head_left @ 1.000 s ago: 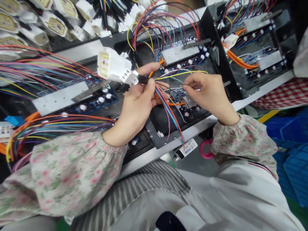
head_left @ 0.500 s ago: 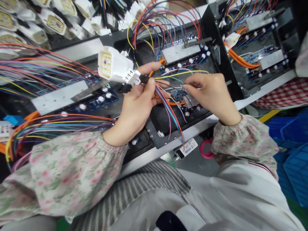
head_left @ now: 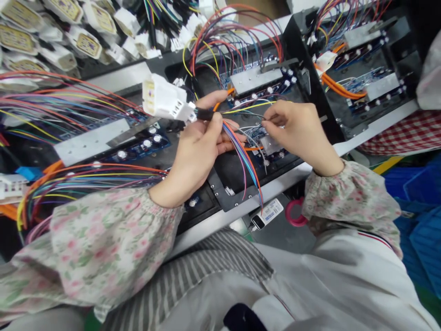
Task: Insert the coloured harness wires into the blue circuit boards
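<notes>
Holding the harness: white connector (head_left: 167,99), at the left side of the black tray (head_left: 225,177), its black sleeve (head_left: 204,114) gripped between thumb and fingers of the left hand (head_left: 200,145).
Dark wire (head_left: 254,115): just lifted from across the small circuit board (head_left: 253,135); the right hand's (head_left: 295,131) fingertips are pinched together, apparently on its end.
Coloured wires (head_left: 247,158): hang as before, so one strand seems singled out, the rest not yet.
Heaped connectors (head_left: 89,43): beyond the trays, upper left.
</notes>
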A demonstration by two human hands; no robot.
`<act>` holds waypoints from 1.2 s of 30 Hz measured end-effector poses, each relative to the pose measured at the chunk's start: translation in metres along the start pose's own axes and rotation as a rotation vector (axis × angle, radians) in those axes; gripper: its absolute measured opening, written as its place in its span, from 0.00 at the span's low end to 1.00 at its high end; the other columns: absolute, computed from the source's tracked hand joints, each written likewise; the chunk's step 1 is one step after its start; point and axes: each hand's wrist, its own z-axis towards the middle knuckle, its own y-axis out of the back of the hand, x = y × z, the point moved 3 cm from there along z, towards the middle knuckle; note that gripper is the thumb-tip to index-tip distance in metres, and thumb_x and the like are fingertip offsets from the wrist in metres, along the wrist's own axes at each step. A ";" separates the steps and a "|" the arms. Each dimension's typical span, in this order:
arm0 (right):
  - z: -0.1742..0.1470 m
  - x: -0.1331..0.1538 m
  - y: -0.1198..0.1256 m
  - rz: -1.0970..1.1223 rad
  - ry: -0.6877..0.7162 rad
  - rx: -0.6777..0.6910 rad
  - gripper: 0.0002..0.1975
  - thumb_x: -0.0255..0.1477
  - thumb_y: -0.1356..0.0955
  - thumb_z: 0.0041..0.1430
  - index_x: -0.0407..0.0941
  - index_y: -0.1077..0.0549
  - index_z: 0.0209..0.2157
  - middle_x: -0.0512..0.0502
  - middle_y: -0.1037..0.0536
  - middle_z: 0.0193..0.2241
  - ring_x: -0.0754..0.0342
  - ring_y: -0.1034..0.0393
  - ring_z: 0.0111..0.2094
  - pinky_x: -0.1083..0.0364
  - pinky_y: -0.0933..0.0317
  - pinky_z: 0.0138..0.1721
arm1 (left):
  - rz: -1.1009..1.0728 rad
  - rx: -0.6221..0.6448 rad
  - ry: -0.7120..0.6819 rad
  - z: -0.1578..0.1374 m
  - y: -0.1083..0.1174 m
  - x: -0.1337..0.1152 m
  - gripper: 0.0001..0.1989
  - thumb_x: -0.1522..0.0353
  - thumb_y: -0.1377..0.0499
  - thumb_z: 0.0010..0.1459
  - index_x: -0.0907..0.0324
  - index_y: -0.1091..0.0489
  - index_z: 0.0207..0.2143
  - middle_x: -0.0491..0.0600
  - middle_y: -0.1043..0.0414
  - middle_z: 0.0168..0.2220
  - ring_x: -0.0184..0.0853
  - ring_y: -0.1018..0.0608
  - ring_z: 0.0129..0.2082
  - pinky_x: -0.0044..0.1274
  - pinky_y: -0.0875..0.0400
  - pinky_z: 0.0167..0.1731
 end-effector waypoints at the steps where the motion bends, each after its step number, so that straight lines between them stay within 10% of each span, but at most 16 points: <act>1: 0.001 -0.001 -0.002 -0.014 0.003 0.004 0.10 0.22 0.32 0.55 0.51 0.33 0.25 0.50 0.21 0.28 0.49 0.26 0.31 0.48 0.33 0.37 | -0.001 0.000 0.000 0.000 0.000 0.000 0.11 0.71 0.47 0.70 0.52 0.34 0.52 0.42 0.24 0.29 0.29 0.18 0.24 0.21 0.20 0.30; 36: 0.001 -0.005 -0.005 -0.093 -0.040 0.090 0.10 0.24 0.32 0.57 0.51 0.35 0.26 0.48 0.22 0.28 0.47 0.27 0.33 0.46 0.35 0.37 | 0.056 0.033 -0.091 0.000 0.006 0.003 0.08 0.68 0.43 0.68 0.51 0.30 0.48 0.45 0.20 0.36 0.30 0.18 0.28 0.21 0.21 0.33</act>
